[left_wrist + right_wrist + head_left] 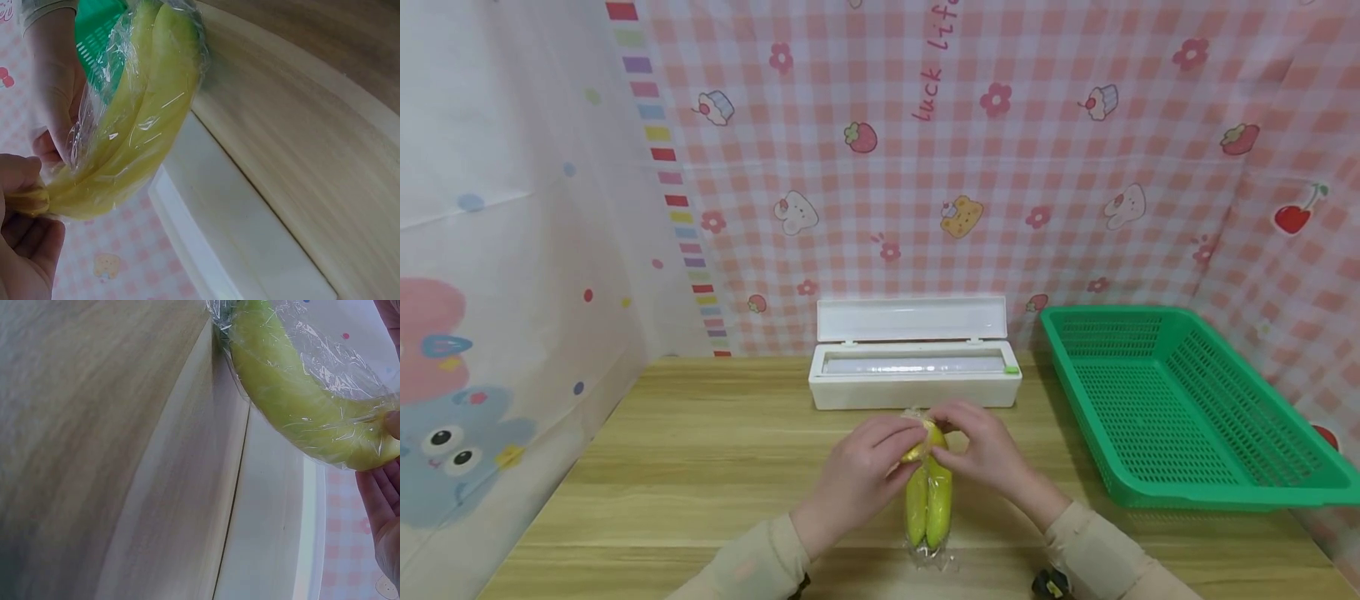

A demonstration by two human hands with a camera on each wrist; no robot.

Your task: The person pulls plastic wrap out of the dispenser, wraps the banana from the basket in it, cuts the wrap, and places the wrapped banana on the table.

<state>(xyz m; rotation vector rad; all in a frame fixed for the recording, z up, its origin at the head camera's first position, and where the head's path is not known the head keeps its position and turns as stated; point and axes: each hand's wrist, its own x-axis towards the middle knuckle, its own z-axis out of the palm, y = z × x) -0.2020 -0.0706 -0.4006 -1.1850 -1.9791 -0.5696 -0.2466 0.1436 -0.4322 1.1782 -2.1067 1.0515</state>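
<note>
Two yellow-green bananas [938,510], joined at the stem, are wrapped in clear plastic film [114,69]. Their tips point toward the person and the film bunches loosely around them. With thumb and fingers, my left hand [867,460] pinches the stem end. My right hand [983,443] grips the same end from the other side, thumb and fingers around the wrapped bananas [275,381]. In the left wrist view the stem lies between the left hand's [22,244] fingers, and the right hand [56,94] is behind the film.
Behind the hands stands a white cling film dispenser [917,393], lid raised, with a roll inside and a green slider at its right. A green plastic basket [1120,467] is at the right of the wooden table [700,467]. A pink checked cloth [887,183] hangs behind.
</note>
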